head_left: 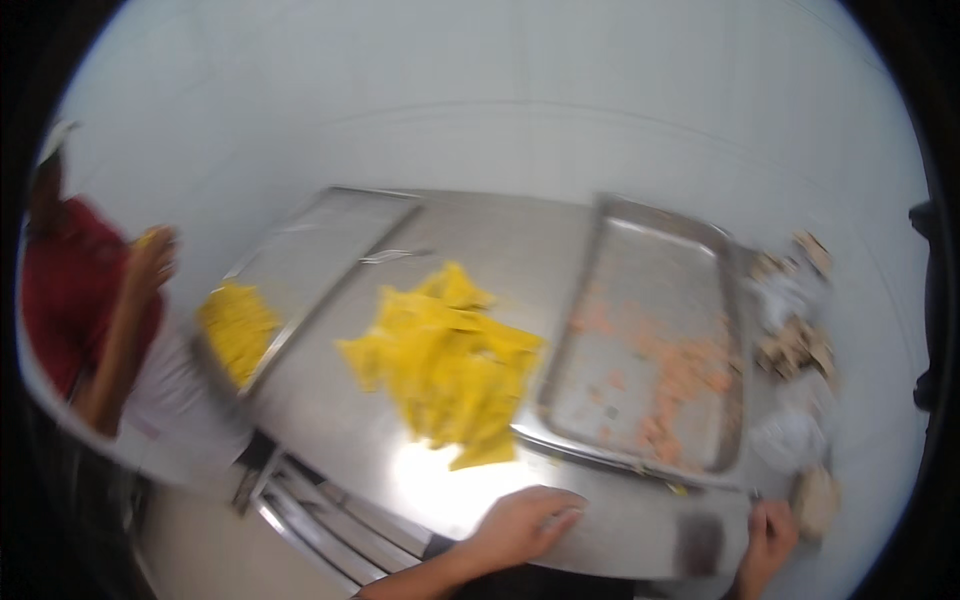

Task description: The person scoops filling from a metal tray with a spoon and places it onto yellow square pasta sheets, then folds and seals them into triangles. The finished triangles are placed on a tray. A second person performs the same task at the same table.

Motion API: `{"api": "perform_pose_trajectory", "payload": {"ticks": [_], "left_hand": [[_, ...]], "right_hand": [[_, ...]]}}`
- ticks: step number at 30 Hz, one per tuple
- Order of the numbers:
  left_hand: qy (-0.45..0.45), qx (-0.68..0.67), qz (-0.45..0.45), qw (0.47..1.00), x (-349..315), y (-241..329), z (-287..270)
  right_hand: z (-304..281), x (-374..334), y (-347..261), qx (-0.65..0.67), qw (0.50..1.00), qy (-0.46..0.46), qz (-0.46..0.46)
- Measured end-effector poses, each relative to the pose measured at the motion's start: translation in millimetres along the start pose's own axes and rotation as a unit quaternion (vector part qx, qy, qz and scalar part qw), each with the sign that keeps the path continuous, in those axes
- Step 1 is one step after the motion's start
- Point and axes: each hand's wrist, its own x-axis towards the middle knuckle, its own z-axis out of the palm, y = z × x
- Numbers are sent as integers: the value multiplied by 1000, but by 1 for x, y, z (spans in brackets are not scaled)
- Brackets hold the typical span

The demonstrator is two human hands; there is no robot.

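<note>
My left hand (525, 523) is at the near edge of the steel table, fingers loosely bent, thumb apart from them, and nothing visible in it. To the right, my right hand (768, 540) is closed by the near right corner of a deep steel tray (640, 290). A small dark tip shows above its fingers, but blur hides what it belongs to. Orange, shredded-looking food (675, 385) is scattered over the tray's bottom. Beyond my left hand lies a loose heap of flat yellow sheets (450, 365), perhaps dough.
A shallow tray (315, 235) at the left holds a yellow pile (240, 330). Metal utensils (395, 256) lie beside it. A co-worker in a red top (95, 290) stands there, one hand (152, 262) raised with something yellow. Crumpled bags and brown pieces (795, 350) line the right side.
</note>
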Motion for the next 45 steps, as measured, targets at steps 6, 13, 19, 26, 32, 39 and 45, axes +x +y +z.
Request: {"api": "perform_pose_trajectory", "payload": {"ticks": [6,13,19,26,32,39,45], "left_hand": [[-33,-11,-8,999,5,9,-8],[-34,-24,3,999,3,12,-14],[-25,-38,24,999,0,9,-15],[9,-64,49,997,-2,6,-13],[-26,-59,44,997,-3,4,-13],[-31,-64,39,997,-4,4,-13],[-19,-70,41,997,-4,4,-13]], "right_hand": [[13,76,-32,-31,997,-48,-60],[118,202,-38,-208,949,-187,-148],[235,274,-17,-239,934,-252,-86],[299,289,2,-228,923,-283,-130],[290,276,8,-250,885,-314,-238],[261,256,1,-260,796,-336,-431],[192,222,-18,-287,679,-423,-526]]}}
